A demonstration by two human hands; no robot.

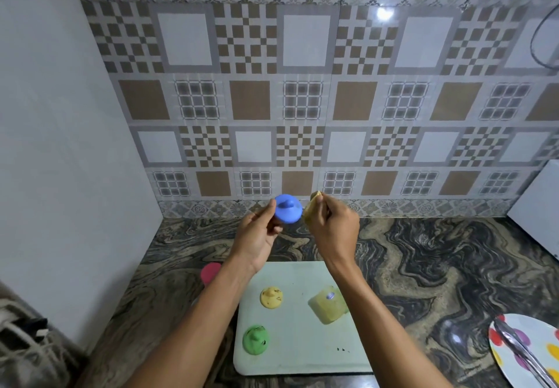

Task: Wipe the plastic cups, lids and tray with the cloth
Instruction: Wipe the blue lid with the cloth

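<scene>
Blue round plastic lid (pixel 288 210) held aloft, clear of pale green tray (pixel 302 342); left hand (pixel 257 236) grip pinching its rim, likely freeing the top; right hand (pixel 332 227) grip pinches bunched yellow cloth (pixel 311 209) against lid edge for wiping.

On the tray (pixel 302 342), lids (pixel 271 297) lie left of a cup (pixel 328 304).

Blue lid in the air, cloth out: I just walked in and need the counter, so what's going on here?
A person is wiping plastic pieces. The left hand holds a blue lid up above the counter, while the right hand grips a yellowish cloth against its edge. On the pale tray below sit a yellow lid and a green lid, both with dark specks, and a yellowish cup lying tilted. A pink piece lies on the counter left of the tray.
</scene>
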